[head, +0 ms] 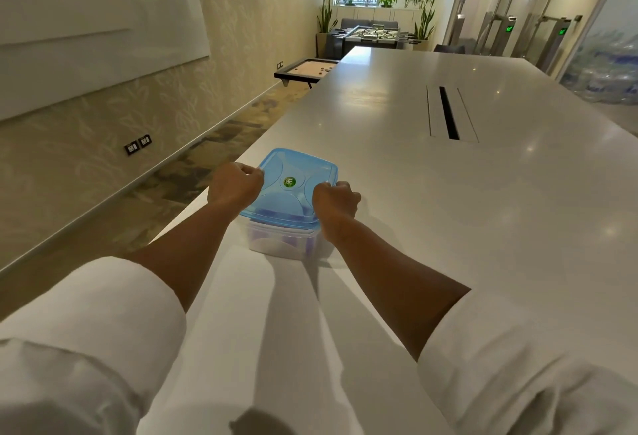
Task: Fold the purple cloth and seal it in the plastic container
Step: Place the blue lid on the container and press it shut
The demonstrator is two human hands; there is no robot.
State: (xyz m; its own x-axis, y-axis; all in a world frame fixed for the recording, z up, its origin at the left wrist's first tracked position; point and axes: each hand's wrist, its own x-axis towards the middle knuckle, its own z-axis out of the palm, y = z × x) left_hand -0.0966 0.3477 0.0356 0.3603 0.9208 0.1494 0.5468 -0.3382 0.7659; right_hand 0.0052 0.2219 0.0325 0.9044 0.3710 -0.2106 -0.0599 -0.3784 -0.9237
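A clear plastic container (276, 243) stands near the left edge of the long white table (448, 210). A translucent blue lid (293, 193) with a green round sticker lies on top of it. Purple cloth (262, 236) shows dimly through the container's wall. My left hand (234, 186) is curled on the lid's left edge, fingers closed against the rim. My right hand (335, 201) is curled the same way on the lid's right edge. Both hands touch the lid from above and the sides.
A cable slot (448, 113) runs along the table's middle. The table's left edge drops to a patterned carpet beside the wall. A low game board (305, 69), a football table (373, 34) and potted plants stand at the far end.
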